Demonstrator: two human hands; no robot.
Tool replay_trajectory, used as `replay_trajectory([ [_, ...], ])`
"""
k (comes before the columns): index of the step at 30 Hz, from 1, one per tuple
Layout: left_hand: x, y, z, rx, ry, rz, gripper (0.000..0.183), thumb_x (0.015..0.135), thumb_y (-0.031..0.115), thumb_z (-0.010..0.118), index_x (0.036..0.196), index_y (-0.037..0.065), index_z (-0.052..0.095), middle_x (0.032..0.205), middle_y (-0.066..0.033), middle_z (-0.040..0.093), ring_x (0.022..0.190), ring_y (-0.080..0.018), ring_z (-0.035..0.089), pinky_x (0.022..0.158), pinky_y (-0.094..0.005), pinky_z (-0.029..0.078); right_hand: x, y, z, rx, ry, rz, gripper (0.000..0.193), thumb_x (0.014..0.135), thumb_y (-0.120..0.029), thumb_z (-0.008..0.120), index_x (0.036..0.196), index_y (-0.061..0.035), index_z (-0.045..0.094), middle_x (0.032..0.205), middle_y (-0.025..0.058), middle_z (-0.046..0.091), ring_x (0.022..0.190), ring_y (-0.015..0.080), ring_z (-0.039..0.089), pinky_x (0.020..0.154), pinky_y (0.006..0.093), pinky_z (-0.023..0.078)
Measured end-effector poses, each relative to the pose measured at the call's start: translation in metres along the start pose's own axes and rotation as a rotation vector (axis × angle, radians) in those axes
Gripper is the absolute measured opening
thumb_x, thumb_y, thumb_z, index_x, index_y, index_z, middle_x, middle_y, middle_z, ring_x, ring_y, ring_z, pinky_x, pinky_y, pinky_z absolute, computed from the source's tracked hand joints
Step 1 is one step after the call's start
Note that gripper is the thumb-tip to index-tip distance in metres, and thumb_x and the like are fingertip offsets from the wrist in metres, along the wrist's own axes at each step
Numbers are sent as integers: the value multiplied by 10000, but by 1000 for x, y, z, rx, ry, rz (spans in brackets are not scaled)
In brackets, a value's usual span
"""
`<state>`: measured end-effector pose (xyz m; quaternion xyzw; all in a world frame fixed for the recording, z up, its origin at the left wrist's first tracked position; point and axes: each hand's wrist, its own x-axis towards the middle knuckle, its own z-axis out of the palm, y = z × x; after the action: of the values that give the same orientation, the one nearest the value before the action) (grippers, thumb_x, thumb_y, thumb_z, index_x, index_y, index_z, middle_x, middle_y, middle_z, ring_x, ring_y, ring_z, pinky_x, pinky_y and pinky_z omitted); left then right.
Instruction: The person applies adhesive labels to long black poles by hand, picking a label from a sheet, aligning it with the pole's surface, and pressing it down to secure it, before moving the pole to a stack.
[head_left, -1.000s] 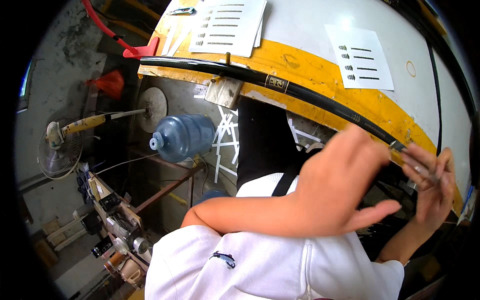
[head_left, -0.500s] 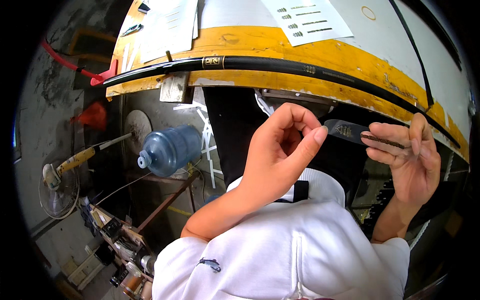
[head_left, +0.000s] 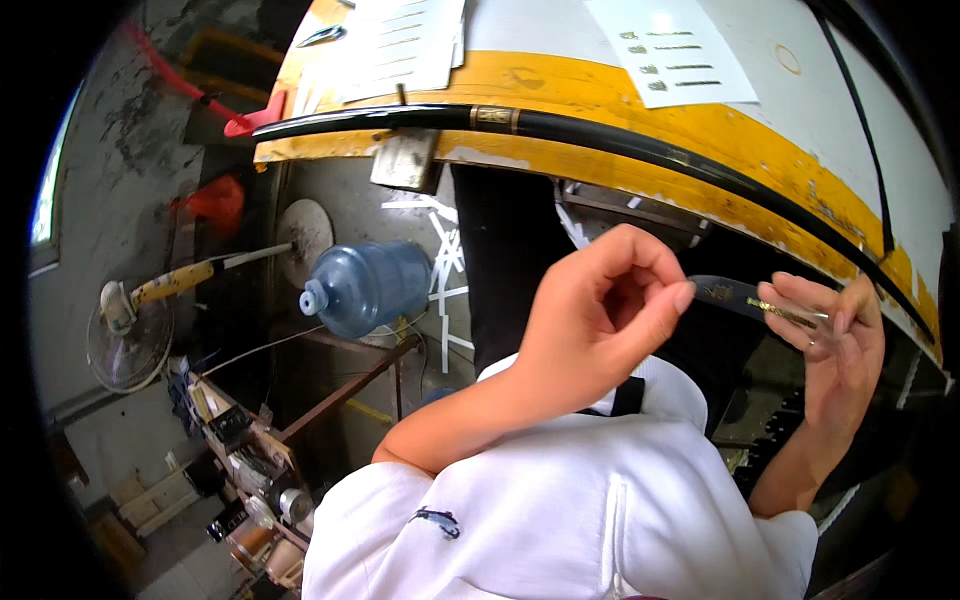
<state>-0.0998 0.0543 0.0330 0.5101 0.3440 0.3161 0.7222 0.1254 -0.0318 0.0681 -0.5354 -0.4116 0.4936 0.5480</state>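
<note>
A clear film strip with gold print (head_left: 728,296) is stretched between my two hands, in front of the table edge. My left hand (head_left: 615,315) is closed in a pinch, thumb and forefinger on the strip's left end. Its other end lies over the fingers of my right hand (head_left: 835,335), which is closed on it with the thumb near the fingertips. Past my hands, a long glossy black rod (head_left: 600,132) with a gold-edged band runs along the table's near edge, apart from both hands.
The yellow-edged table (head_left: 560,75) bears sheets of paper (head_left: 415,50), a printed decal sheet (head_left: 675,55) and a metal block (head_left: 403,160) at its edge. Down on the left are a blue water bottle (head_left: 370,285), a fan (head_left: 130,335) and a cluttered bench (head_left: 240,450).
The whole view has shifted, so table and floor things sit farther right. Both hands appear slightly lower, still holding the film strip. The strip's gold print now catches more light.
</note>
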Motion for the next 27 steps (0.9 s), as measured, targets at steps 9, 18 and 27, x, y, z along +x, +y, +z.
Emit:
replay_trajectory([
  [9, 4, -3, -8, 108, -52, 83, 118, 873, 95, 655, 876, 43, 549, 704, 56, 488, 577, 2, 386, 492, -165, 286, -4, 14, 4, 36, 5, 2, 288, 897, -207, 597, 829, -53, 364, 1052, 299, 606, 930, 379, 665, 723, 397, 600],
  [18, 9, -10, -10, -13, -162, -13, 148, 887, 107, 627, 905, 44, 495, 683, 42, 470, 586, -12, 389, 505, -176, 304, 3, 14, 6, 284, -74, 50, 378, 820, -207, 649, 817, -8, 328, 943, 382, 582, 830, 434, 668, 672, 461, 596],
  [27, 13, -10, -24, 15, -176, 53, 132, 888, 91, 622, 836, 29, 518, 684, 26, 492, 580, -37, 392, 498, -205, 319, 11, 15, 17, 298, -44, 42, 348, 819, -168, 636, 802, -12, 326, 934, 451, 555, 820, 475, 657, 673, 507, 581],
])
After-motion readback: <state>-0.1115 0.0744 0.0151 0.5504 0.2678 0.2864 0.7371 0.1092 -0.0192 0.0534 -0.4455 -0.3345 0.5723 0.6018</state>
